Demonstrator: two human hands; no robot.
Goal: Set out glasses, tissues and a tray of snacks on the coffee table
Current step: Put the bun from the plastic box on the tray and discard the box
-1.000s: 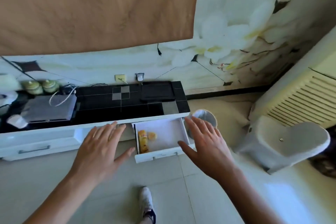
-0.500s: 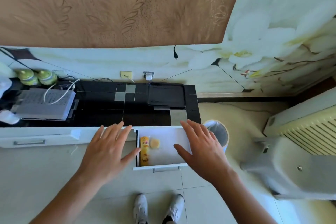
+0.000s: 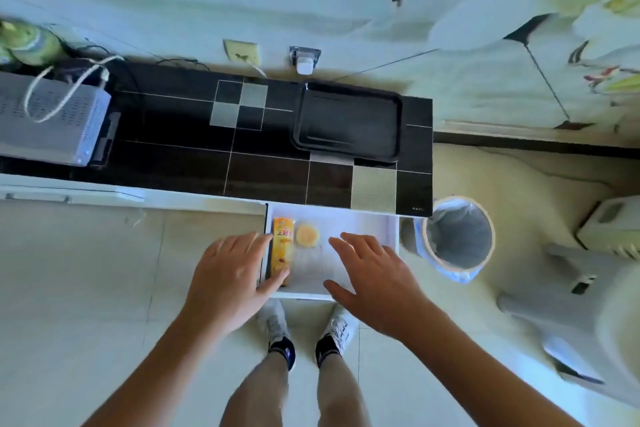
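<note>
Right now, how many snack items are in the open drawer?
2. A yellow snack pack lies along the drawer's left wall, by the left hand's thumb; a round pastry sits just right of it. The right hand could hide more.

A low cabinet (image 3: 242, 149) topped in black tile stands against a floral wall (image 3: 519, 28) on pale floor tiles (image 3: 69, 288).

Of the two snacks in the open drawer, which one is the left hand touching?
The long yellow packet at the drawer's left side; the left hand has its thumb against it. The round yellow cake lies untouched beside it.
</note>
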